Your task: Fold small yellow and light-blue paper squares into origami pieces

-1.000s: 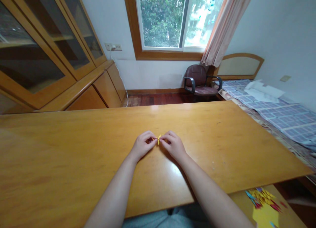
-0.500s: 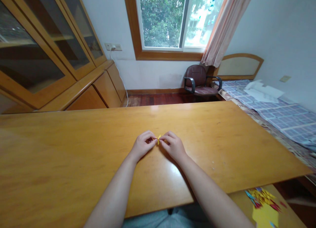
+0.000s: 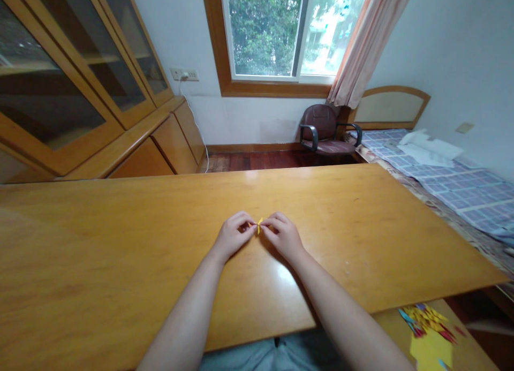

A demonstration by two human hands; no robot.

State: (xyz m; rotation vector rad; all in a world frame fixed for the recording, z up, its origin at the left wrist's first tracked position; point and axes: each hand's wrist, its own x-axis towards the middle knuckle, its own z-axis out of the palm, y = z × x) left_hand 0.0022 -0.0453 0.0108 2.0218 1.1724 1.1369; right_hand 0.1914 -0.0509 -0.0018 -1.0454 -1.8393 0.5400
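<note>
A small piece of yellow folded paper (image 3: pixel 259 226) is pinched between my two hands above the middle of the wooden table (image 3: pixel 132 232). My left hand (image 3: pixel 236 232) is closed on its left side, thumb and fingertips together. From the other side, my right hand (image 3: pixel 281 233) pinches it the same way. Only thin yellow points show between the fingertips; the rest is hidden by my fingers. Both forearms reach in from the front edge.
At the lower right, a lower surface holds yellow paper (image 3: pixel 431 350) and a pile of small yellow, red and blue folded pieces (image 3: pixel 428 318). Beyond the table are a maroon armchair (image 3: pixel 321 125), a bed (image 3: pixel 461 178) and a glass-fronted cabinet (image 3: pixel 132 103).
Both hands stay in nearly the same place, still pinching the yellow piece. Its visible points have tilted slightly.
</note>
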